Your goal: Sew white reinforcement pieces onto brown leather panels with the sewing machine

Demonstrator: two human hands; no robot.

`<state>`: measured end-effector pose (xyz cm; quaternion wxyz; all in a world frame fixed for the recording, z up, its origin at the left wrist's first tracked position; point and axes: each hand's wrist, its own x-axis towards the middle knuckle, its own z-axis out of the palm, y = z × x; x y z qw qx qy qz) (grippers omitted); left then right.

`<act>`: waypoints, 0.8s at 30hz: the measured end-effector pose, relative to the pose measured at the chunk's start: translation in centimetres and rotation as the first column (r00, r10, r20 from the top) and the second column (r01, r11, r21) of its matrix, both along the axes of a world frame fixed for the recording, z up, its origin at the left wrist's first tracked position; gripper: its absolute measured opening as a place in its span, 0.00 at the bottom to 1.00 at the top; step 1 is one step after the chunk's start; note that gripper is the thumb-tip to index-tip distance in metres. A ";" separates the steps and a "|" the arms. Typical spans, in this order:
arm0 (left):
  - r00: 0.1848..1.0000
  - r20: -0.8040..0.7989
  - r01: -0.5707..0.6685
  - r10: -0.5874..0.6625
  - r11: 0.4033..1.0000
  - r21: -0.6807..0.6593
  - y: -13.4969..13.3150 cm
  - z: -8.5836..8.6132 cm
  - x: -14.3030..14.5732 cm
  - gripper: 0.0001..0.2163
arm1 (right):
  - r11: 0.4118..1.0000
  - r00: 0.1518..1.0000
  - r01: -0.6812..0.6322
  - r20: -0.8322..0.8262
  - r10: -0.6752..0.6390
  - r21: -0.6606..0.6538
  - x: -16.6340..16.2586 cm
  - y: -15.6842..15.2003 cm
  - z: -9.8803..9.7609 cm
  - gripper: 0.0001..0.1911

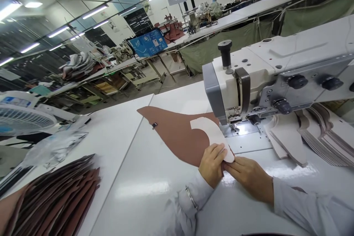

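A brown leather-like panel (177,132) lies flat on the white table, its far right corner beside the sewing machine's needle area (234,127). On top of it rests a curved white piece (211,129), shaped like a hook. My left hand (212,164) grips the near end of both layers, thumb and fingers on the white piece. My right hand (249,177) pinches the same edge from the right, fingertips touching the panel's corner. What lies under the fingers is hidden. A small dark clip (154,125) sits on the panel's left edge.
The sewing machine head (249,77) stands at the right. Stacked pale cut pieces (323,136) lie beyond my right hand. At lower left is a pile of brown panels (61,195), with a fan (24,116) and a plastic bag (56,143) behind it.
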<state>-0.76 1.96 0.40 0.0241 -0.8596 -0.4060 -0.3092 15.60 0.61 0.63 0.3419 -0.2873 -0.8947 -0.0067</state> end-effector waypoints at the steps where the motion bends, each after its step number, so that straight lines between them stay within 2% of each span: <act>1: 1.000 0.000 0.001 -0.001 1.000 0.006 0.1 0.0 -0.1 0.14 | 1.000 1.000 -0.004 -0.006 0.004 -0.009 0.0 0.0 0.0 0.12; 10: 0.989 -0.120 -0.078 0.083 0.996 0.045 -0.1 0.3 0.6 0.15 | 1.000 1.000 0.007 -0.027 -0.007 0.002 0.0 -0.1 0.1 0.13; 16: 0.985 -0.125 -0.110 0.121 0.990 0.091 -0.1 0.3 0.8 0.14 | 0.999 1.000 -0.001 -0.017 0.000 -0.034 -0.1 -0.1 -0.2 0.14; 24: 0.978 -0.154 -0.127 0.144 0.985 0.113 -0.3 0.1 0.9 0.15 | 1.000 1.000 0.004 -0.013 -0.004 -0.014 -0.3 -0.1 -0.2 0.13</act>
